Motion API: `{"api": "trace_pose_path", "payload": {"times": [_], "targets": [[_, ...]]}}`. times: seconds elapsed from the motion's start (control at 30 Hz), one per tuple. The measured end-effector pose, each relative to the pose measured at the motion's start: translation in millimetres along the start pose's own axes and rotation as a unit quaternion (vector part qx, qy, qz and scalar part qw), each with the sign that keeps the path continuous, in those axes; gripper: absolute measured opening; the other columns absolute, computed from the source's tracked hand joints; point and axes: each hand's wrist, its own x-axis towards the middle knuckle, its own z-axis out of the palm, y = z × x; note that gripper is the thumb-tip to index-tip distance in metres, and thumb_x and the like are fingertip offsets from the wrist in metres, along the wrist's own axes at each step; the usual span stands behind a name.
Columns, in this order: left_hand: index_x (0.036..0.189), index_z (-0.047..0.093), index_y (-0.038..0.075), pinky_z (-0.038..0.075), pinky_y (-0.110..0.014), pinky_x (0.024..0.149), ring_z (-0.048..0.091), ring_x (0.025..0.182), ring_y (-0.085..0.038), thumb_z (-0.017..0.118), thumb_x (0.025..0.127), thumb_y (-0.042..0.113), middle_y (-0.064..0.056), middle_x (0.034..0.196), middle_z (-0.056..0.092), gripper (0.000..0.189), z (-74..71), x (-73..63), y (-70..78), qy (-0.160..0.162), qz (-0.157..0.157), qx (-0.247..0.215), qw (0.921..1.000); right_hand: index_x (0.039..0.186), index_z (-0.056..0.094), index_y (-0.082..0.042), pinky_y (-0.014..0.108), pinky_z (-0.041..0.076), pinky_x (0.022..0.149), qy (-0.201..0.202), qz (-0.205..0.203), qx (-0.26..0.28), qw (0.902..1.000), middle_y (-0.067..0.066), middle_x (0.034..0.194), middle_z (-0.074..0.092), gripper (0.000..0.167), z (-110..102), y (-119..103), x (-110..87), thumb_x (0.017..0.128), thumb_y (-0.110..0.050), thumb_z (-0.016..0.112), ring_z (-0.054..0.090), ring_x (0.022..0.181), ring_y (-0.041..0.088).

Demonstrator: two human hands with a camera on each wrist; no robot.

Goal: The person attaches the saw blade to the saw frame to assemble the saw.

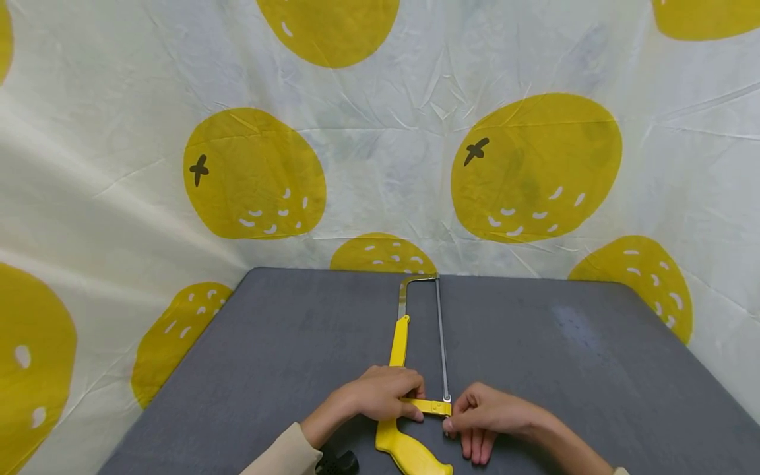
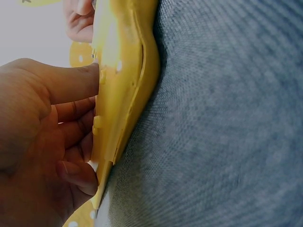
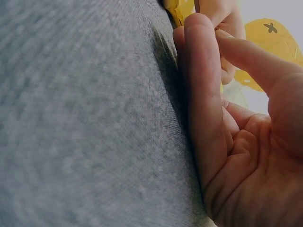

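Observation:
A hacksaw (image 1: 399, 343) with a yellow frame and handle lies flat on the grey table, its metal bow pointing to the far edge. Its thin blade (image 1: 442, 343) runs along the right side. My left hand (image 1: 386, 394) grips the yellow frame just ahead of the handle (image 1: 412, 452), thumb on the crosspiece (image 1: 430, 406). In the left wrist view, that thumb presses the yellow body (image 2: 118, 71). With thumb and index finger, my right hand (image 1: 489, 417) pinches a small fitting at the blade's near end, mostly hidden by the fingers. Its other fingers extend low along the table (image 3: 94, 118).
The grey table (image 1: 285, 330) reaches back to a white cloth (image 1: 380, 165) printed with yellow fruit, which hangs behind it and at both sides. A small black object (image 1: 338, 463) lies at the front, beside my left sleeve (image 1: 287, 452).

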Motion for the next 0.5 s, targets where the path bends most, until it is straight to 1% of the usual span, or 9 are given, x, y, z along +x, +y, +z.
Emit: {"api": "trace_pose_path", "payload": {"times": [0.1,0.33,0.5], "targets": [[0.098,0.063,0.032,0.037,-0.020,0.065,0.048,0.070,0.001,0.071,0.096,0.044,0.016,0.083,0.052,0.015,0.5,0.5,-0.2,-0.002,0.000,-0.002,1.0000,0.097,0.070,0.013,0.020,0.054,0.050,0.004,0.000,-0.001,1.0000,-0.002,0.070,0.073,0.035,1.4,-0.4,-0.5,0.102,-0.021,0.064,0.068,0.054,0.000],[0.098,0.063,0.031,0.037,-0.020,0.064,0.048,0.069,0.001,0.071,0.097,0.043,0.016,0.083,0.052,0.014,0.0,0.7,-0.2,-0.002,0.001,-0.002,1.0000,0.090,0.070,0.013,0.020,0.052,0.047,0.035,-0.007,-0.026,0.9990,-0.003,0.064,0.071,0.036,5.0,0.5,2.5,0.099,-0.022,0.068,0.067,0.051,0.001],[0.098,0.063,0.031,0.037,-0.020,0.064,0.047,0.069,0.001,0.071,0.097,0.043,0.016,0.083,0.052,0.014,-0.4,0.0,-0.5,-0.001,0.002,0.000,1.0000,0.087,0.071,0.010,0.020,0.052,0.047,0.039,-0.005,-0.036,0.9986,-0.003,0.064,0.071,0.032,4.7,1.0,3.1,0.098,-0.021,0.069,0.066,0.050,0.000]]}}
